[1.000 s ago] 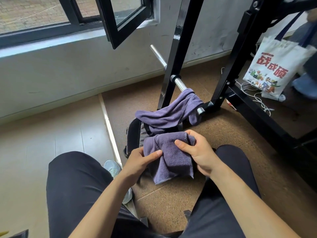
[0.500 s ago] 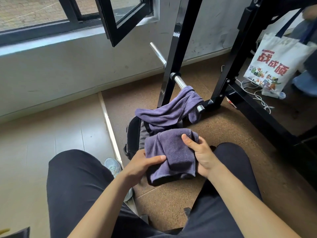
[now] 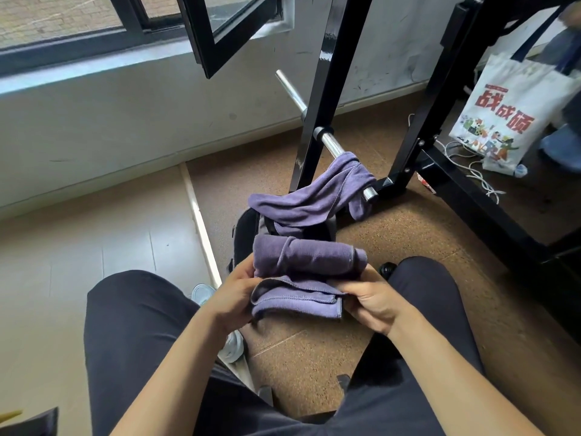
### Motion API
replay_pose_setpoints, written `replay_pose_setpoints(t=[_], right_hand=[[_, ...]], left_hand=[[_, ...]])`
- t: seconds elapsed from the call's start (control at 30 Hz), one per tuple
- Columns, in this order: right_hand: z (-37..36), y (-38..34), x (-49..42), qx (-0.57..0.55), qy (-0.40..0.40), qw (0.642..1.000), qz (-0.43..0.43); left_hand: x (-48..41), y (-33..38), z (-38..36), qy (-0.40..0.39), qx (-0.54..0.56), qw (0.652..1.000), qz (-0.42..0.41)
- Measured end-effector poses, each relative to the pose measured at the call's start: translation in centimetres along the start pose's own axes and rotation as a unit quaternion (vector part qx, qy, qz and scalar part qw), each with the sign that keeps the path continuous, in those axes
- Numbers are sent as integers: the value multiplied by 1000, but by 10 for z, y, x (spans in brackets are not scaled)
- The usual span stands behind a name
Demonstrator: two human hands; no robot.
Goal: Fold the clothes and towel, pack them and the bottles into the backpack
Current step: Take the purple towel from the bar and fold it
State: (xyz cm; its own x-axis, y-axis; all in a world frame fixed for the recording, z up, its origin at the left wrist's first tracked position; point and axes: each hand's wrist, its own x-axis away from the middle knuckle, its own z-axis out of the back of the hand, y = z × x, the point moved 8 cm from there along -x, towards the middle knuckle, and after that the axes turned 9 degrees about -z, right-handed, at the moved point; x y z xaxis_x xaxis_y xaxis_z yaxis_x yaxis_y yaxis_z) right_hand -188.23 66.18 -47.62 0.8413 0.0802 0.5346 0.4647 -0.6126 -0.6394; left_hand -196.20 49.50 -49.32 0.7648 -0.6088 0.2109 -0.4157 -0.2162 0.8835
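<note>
A purple towel (image 3: pixel 306 269), folded into a thick bundle, is held between my knees above the floor. My left hand (image 3: pixel 234 297) grips its left end and my right hand (image 3: pixel 371 302) grips its right end. Just beyond it a black backpack (image 3: pixel 245 234) stands on the floor, mostly hidden by the towel. A second purple cloth (image 3: pixel 314 196) is draped from the backpack's top over a chrome bar (image 3: pixel 330 143). A dark bottle cap (image 3: pixel 387 268) shows beside my right knee.
A black steel rack (image 3: pixel 317 99) stands right behind the backpack, its base bar (image 3: pixel 490 209) running to the right. A printed tote bag (image 3: pixel 515 114) and white cables (image 3: pixel 478 171) lie at the far right. An open window frame (image 3: pixel 232 29) juts out above. My shoe (image 3: pixel 202 292) is at the left.
The towel has been folded over once more, from a hanging flap into a compact horizontal bundle. Both hands have shifted to its ends and lowered slightly.
</note>
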Motion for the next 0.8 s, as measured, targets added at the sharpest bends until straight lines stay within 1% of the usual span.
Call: replay_pose_setpoints(t=[0.07, 0.13, 0.23, 0.27, 0.33, 0.4, 0.5, 0.6, 0.67, 0.7, 0.8], right_hand=[[-12, -1, 3, 19, -52, 998, 7], [-20, -3, 5, 31, -84, 996, 14], [-19, -3, 2, 49, -80, 995, 26], [-17, -3, 1, 76, -77, 993, 42], [-12, -7, 0, 173, -63, 978, 99], [-7, -7, 0, 278, -29, 951, 132], [0, -4, -3, 372, 18, 919, 132], [4, -1, -4, 405, 42, 903, 136], [8, -1, -5, 417, 58, 896, 139], [9, -1, -6, 424, 61, 893, 139], [10, 4, -6, 453, 52, 881, 124]], left_hand=[[0, 2, -1, -13, 21, 1000, -2], [-3, 0, -2, -28, 29, 999, 17], [-5, -4, -2, -26, 71, 996, 54], [-4, -6, -2, -19, 94, 993, 62], [-3, -6, -1, 8, 132, 988, 80], [-2, -6, 0, 26, 110, 990, 85], [-3, -11, 7, 56, 22, 993, 100], [1, -22, 14, 76, -58, 985, 141], [4, -26, 12, 64, -85, 980, 166], [5, -27, 10, 60, -86, 980, 169], [5, -26, 9, 89, -67, 981, 157]])
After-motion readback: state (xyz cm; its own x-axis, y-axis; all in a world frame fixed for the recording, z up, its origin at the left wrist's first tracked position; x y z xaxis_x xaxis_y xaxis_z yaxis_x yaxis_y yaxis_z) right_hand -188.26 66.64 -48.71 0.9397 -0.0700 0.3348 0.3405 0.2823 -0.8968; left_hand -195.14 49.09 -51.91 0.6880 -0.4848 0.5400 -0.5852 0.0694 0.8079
